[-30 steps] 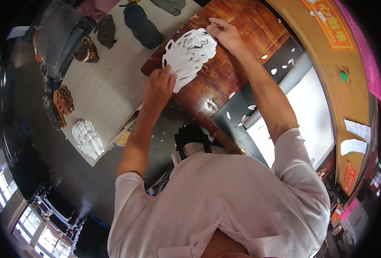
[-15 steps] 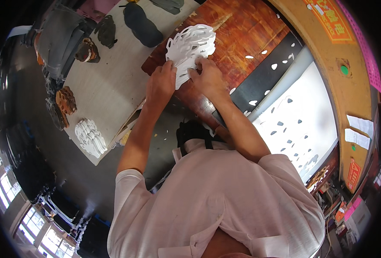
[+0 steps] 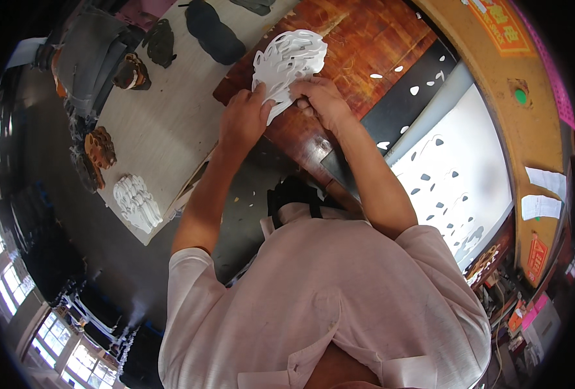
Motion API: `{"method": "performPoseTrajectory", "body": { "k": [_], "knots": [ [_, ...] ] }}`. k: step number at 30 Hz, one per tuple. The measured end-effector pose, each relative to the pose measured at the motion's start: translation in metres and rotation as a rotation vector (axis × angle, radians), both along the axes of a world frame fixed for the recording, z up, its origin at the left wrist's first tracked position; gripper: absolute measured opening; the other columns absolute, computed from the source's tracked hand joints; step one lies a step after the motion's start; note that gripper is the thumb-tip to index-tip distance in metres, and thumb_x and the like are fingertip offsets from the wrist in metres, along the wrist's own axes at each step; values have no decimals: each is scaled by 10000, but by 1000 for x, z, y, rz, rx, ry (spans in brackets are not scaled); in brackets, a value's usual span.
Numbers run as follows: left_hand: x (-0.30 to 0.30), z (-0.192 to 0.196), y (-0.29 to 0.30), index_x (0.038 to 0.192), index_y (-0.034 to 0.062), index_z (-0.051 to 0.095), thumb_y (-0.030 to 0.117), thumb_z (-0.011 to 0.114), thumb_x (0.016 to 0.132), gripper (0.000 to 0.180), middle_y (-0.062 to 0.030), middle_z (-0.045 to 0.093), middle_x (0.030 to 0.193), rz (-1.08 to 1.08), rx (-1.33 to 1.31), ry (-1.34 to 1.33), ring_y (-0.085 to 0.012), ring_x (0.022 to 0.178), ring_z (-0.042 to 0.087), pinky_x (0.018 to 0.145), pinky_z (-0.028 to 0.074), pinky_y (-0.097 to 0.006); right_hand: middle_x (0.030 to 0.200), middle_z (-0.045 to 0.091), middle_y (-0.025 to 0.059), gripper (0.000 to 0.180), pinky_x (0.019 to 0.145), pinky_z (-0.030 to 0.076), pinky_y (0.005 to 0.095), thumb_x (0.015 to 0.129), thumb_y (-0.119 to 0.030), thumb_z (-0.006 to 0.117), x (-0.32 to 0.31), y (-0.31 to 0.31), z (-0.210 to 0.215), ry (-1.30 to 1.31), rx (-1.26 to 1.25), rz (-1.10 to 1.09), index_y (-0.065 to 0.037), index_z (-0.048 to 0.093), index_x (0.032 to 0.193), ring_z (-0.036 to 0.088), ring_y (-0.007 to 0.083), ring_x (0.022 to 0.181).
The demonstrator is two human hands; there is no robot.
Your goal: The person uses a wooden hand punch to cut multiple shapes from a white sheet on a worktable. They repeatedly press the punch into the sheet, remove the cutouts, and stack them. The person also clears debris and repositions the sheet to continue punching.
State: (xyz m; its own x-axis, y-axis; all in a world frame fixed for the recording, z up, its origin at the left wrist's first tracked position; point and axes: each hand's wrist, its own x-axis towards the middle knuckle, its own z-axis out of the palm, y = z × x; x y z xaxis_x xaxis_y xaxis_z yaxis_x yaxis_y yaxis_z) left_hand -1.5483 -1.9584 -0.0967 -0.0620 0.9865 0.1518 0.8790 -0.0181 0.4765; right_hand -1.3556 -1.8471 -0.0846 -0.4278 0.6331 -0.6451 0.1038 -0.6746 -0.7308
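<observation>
A fanned stack of white cut-out sheets (image 3: 286, 61), thin and full of holes, lies over the near left part of a reddish-brown board (image 3: 359, 45). My left hand (image 3: 243, 118) grips its lower left edge between thumb and fingers. At the lower right edge, my right hand (image 3: 323, 102) has its fingers bent around the sheets, with its fingertips partly hidden. The stack's narrow lower end pokes out between both hands.
On the pale table (image 3: 164, 123) at left are another white cut-out stack (image 3: 137, 202), brown cut-out pieces (image 3: 100, 148) and dark sole-shaped pieces (image 3: 215, 32). White scraps (image 3: 414, 91) dot a black strip at right, beside a white sheet (image 3: 459, 175) with holes. A yellow-brown machine beam (image 3: 495, 71) borders the right.
Both hands and the stack have shifted slightly away from me. My right hand has moved a little right, its fingers now more curled. My left thumb lies lower along the stack.
</observation>
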Motion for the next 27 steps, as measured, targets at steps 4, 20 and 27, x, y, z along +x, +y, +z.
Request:
{"method": "performPoseTrajectory", "body": {
  "k": [4, 20, 27],
  "knots": [
    [-6, 7, 10, 1332, 59, 673, 233, 657, 1036, 344, -209, 674, 967, -15, 16, -105, -423, 909, 682, 801, 553, -513, 937, 730, 35, 162, 665, 552, 262, 996, -190, 706, -3, -12, 3, 39, 57, -107, -57, 738, 1082, 672, 109, 765],
    [7, 4, -27, 1380, 63, 674, 219, 808, 909, 514, -148, 596, 1116, 16, 189, 113, -364, 1002, 618, 839, 540, -466, 1107, 724, 93, 316, 803, 631, 332, 975, -174, 758, 16, -27, 0, 218, -53, -245, 1, 708, 1233, 721, 181, 889],
    [17, -22, -38, 1453, 3, 592, 188, 855, 856, 678, -222, 602, 1253, 141, 122, -104, -411, 1081, 609, 931, 525, -508, 976, 726, 32, 276, 703, 610, 284, 993, -290, 787, 22, -14, -11, -55, 32, -45, -29, 736, 1063, 701, 124, 804]
  ]
}}
